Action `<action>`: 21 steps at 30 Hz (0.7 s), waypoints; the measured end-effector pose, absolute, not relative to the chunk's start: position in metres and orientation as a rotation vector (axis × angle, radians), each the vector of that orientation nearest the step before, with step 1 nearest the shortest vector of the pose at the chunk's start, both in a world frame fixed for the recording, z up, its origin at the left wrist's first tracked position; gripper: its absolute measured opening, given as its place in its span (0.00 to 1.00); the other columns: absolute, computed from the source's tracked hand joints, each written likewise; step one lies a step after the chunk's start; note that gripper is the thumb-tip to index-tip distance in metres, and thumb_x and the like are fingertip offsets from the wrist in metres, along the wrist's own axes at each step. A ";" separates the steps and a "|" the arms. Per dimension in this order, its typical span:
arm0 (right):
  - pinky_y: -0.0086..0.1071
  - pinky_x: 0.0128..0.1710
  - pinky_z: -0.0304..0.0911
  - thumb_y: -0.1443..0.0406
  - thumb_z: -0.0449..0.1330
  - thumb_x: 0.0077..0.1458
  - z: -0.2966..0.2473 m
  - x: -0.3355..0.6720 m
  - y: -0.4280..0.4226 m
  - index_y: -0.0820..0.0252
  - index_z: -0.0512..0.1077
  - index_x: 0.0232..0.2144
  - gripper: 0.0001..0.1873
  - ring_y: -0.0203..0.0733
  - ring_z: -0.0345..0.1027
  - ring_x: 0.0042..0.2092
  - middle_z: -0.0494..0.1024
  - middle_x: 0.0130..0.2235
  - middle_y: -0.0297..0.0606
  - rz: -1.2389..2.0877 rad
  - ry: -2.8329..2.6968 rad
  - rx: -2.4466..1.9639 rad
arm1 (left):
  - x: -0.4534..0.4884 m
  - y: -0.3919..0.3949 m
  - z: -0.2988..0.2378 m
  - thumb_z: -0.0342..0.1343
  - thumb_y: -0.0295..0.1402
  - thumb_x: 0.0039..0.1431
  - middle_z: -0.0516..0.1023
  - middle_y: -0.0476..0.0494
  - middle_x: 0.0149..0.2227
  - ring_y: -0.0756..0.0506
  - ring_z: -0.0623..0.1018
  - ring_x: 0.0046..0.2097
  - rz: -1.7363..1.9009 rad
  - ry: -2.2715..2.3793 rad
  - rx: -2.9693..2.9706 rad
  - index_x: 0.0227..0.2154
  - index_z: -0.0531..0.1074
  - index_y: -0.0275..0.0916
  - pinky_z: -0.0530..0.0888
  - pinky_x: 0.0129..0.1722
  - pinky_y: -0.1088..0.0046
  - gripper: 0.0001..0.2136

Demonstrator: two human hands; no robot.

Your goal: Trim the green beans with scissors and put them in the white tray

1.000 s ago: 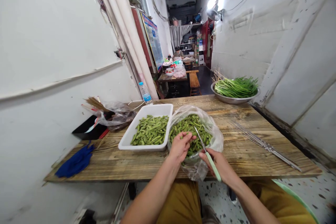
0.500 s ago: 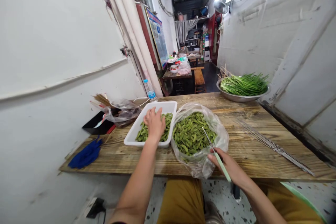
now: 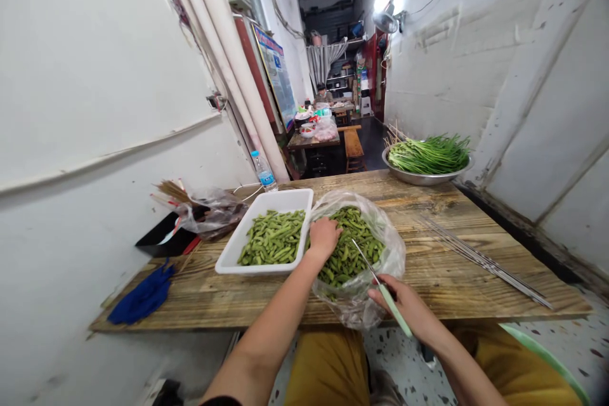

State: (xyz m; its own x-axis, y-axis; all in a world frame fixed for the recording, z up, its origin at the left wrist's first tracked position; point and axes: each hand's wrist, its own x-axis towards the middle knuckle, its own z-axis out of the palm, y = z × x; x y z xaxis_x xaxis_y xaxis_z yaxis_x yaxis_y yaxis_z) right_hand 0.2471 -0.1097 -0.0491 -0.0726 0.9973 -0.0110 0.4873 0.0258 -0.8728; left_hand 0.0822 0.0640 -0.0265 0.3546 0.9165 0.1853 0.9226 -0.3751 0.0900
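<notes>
My left hand rests on the green bean pods heaped in a clear plastic bag, its fingers down among them at the bag's near-left side. Whether those fingers hold a pod is hidden. My right hand grips a small knife with a pale green handle, its blade tip pointing at the pods. Just left of the bag, a white rectangular tray holds a layer of short cut green pieces.
The wooden table holds a steel bowl of long green shoots and a bundle of metal skewers. A blue cloth lies at its left corner. A water bottle stands behind the tray. A person sits far down the corridor.
My left hand has moved from inside the tray, across its rim, onto the pods in the bag. My right hand and the knife have stayed nearly still.
</notes>
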 end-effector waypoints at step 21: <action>0.32 0.34 0.61 0.51 0.55 0.50 -0.058 0.253 -0.103 0.61 0.71 0.34 0.20 0.43 0.67 0.32 0.75 0.29 0.35 0.907 -1.587 -1.608 | 0.070 0.053 -0.020 0.49 0.34 0.57 0.77 0.41 0.39 0.45 0.73 0.41 -0.773 -1.781 -2.642 0.36 0.77 0.38 0.67 0.43 0.72 0.12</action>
State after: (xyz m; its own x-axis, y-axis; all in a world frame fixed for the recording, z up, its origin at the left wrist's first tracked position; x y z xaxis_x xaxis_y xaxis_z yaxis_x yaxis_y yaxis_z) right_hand 0.2527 -0.1025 -0.0576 0.0079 0.9999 -0.0099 0.5160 -0.0126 -0.8565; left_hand 0.0699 0.0526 -0.0197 0.3016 0.9037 0.3040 0.8393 -0.4029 0.3651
